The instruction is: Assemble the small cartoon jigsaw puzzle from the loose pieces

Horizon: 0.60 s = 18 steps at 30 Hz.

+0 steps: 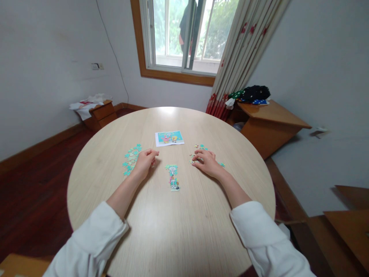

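Note:
A partly joined jigsaw puzzle [173, 178] lies on the round table, a narrow upright strip with a cartoon figure on it. To its upper left my left hand [146, 161] is held with its fingers curled closed; whatever may be in them is hidden. Beside that hand, on its left, several loose turquoise puzzle pieces [127, 164] are spread. My right hand [205, 161] rests over another group of loose puzzle pieces [201, 147], its fingers bent and apart, partly covering them. Behind the strip lies a printed reference picture [169, 138] with cartoon characters.
The round wooden table [178, 234] fills the middle of the view. A low cabinet [104, 114] with papers stands at the left wall. At right, dark clothes [255, 93] lie on a wooden desk [268, 115] beside a curtain [233, 50]. A window [184, 34] is behind.

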Each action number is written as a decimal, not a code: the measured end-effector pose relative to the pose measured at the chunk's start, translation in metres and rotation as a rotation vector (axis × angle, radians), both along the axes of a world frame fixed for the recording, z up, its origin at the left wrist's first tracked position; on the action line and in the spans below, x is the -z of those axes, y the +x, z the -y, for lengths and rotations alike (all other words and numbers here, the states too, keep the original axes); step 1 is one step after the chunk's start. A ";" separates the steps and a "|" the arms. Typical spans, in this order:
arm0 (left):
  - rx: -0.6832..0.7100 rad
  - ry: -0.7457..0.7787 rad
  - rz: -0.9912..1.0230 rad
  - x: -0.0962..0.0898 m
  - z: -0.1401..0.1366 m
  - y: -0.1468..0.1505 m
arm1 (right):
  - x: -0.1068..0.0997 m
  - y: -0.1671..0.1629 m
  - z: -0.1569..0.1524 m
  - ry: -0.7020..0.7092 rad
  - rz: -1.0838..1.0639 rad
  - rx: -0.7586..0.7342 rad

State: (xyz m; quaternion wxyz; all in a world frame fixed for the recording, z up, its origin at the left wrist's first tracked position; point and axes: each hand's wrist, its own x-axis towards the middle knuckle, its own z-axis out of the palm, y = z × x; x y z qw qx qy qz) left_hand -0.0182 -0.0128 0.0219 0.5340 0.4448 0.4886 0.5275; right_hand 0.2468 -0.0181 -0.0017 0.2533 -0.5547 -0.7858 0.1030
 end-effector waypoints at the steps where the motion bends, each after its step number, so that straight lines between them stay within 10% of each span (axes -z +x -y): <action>1: 0.000 -0.002 -0.001 0.000 0.000 0.000 | 0.001 0.000 0.000 -0.003 0.001 -0.002; 18: 0.000 -0.007 0.006 0.000 0.000 0.000 | 0.001 -0.001 0.000 0.027 0.004 0.052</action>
